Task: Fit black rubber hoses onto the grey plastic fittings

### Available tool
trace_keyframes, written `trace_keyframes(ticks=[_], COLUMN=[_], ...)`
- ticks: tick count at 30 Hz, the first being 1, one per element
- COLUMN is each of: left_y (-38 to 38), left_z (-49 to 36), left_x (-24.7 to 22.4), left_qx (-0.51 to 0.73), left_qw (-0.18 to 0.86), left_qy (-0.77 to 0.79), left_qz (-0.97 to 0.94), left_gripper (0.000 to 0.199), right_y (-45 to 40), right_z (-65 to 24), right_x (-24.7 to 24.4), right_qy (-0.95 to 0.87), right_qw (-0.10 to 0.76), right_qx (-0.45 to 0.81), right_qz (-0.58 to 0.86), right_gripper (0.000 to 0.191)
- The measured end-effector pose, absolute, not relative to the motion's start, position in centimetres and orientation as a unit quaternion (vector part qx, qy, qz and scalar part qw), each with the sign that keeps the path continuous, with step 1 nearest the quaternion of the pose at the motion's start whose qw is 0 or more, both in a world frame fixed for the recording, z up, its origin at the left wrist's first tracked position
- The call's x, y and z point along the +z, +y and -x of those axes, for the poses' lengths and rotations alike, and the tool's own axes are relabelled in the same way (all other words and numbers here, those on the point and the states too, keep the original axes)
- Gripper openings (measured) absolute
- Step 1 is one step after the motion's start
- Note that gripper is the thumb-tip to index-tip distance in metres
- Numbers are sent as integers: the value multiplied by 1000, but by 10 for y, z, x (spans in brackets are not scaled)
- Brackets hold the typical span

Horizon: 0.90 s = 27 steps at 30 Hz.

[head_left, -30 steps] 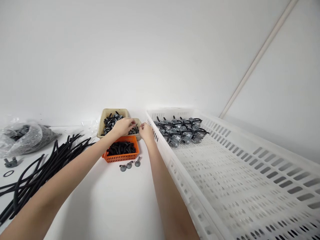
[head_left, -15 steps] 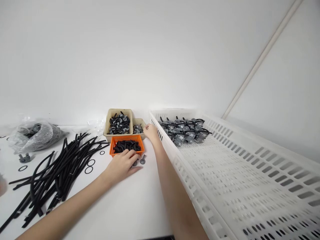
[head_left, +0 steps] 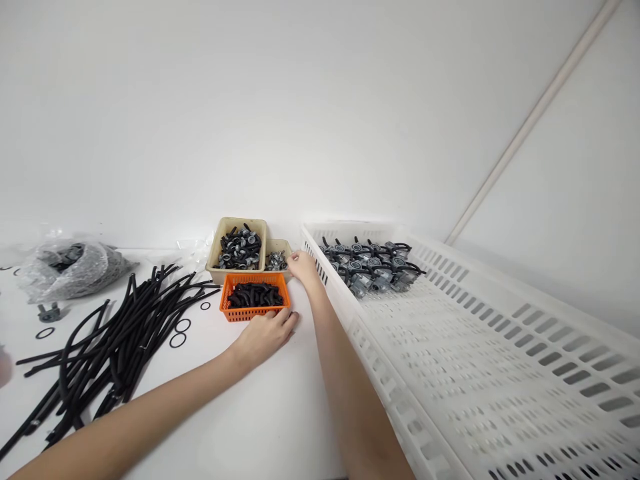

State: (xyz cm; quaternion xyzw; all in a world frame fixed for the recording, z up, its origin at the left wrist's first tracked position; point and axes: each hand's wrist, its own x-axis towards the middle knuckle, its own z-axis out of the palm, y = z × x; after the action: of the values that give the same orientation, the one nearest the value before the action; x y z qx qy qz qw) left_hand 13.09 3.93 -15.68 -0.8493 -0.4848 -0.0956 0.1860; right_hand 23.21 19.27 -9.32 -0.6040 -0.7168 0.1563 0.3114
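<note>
My left hand (head_left: 267, 339) lies low on the white table, just in front of the orange basket (head_left: 254, 315), which holds short black tube pieces (head_left: 256, 295). Its fingers are curled down together; what they hold, if anything, is hidden beneath them. At the right rim of the small beige bin (head_left: 286, 248) is my right hand (head_left: 304, 268), fingertips bent and pressed together. Small metal clips (head_left: 275, 261) lie in that bin, and I cannot make out anything between these fingers. A larger beige bin (head_left: 216, 257) beside it contains grey parts with black tubes (head_left: 241, 248).
To the right stands a long white crate (head_left: 450, 360) with several grey-and-black assemblies (head_left: 373, 267) at its far end. Long black hoses (head_left: 120, 333), black rings (head_left: 178, 340), a grey fitting (head_left: 49, 313) and a plastic bag of parts (head_left: 75, 270) occupy the left.
My left hand has slid right and slightly down, off the basket's front, over the spot where small grey stemmed parts lay; they are now hidden. My right hand stays by the small bin.
</note>
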Motion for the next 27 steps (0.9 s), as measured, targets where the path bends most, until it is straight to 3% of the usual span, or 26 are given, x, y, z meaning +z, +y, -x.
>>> trace_keyframes(ticks=[3,9,21,24,27], left_y=[42,42,39,34,48], left_z=[-138,-138,-124,-117,-108], left_x=[-155,-149,-150,-130,-96], left_qx=[-76,-51,-85,-138,-283], left_qw=[174,151,116,86,37], left_qy=[-490,-497,-459,-452,-473], left_qz=[851,853,877,877,834], left_gripper=[20,27,22,20,18], right_y=[192,189,187,184,182], right_z=[-232,-231,-229,-230,-229], right_x=[-93,-91,-90,-88,-88], right_qy=[-717,-721,-725,-727,-723], right_qw=[312,311,316,319,325], right_qx=[155,148,156,162,165], right_qz=[604,602,591,587,586], right_gripper=[22,23,21,21,20])
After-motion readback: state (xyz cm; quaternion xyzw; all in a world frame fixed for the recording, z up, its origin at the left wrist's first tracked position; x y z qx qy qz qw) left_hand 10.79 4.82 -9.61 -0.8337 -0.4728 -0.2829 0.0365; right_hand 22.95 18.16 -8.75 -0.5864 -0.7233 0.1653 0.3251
